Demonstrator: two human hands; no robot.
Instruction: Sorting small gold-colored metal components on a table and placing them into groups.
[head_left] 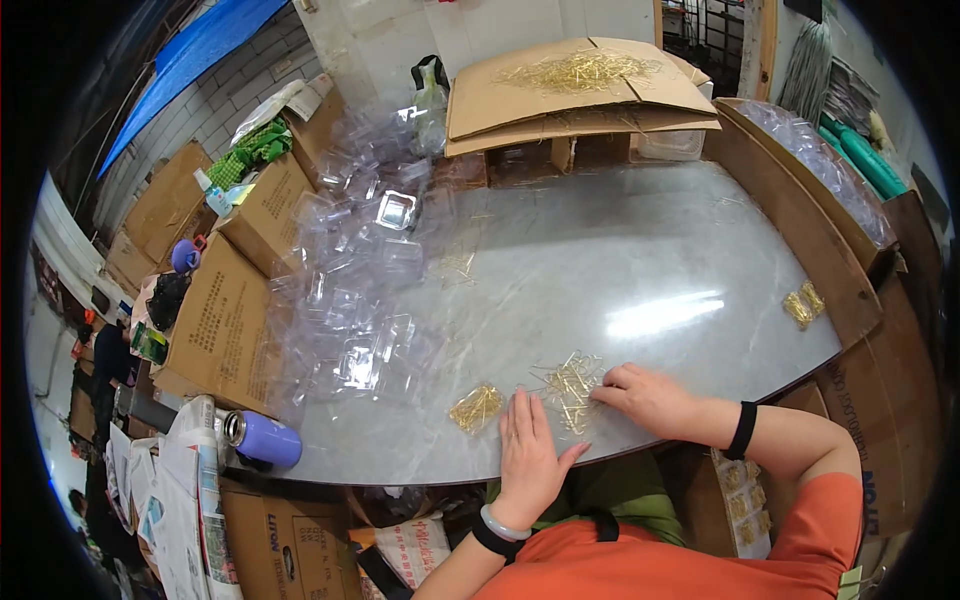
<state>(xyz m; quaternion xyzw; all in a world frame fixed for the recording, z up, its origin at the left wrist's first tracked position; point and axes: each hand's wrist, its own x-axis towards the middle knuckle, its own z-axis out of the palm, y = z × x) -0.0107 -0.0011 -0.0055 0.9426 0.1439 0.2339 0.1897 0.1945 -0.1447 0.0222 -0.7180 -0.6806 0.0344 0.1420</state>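
A loose pile of thin gold wire pieces (572, 388) lies near the front edge of the grey table. My left hand (530, 455) rests at the pile's left side, fingers stretched out and thumb apart, holding nothing that shows. On the pile's right, my right hand (648, 402) has its fingers bent and drawn together, the tips touching the outer wires. Whatever those tips pinch is hidden. Just left of my left hand sits a small clear plastic box (476, 409) filled with the same gold wires.
Many clear plastic boxes (365, 270) heap up on the left. A cardboard sheet (500, 105) at the back bears more gold wires. Filled boxes (803, 304) stand at the right edge, near a cardboard wall (800, 220). A purple bottle (270, 440) lies front left.
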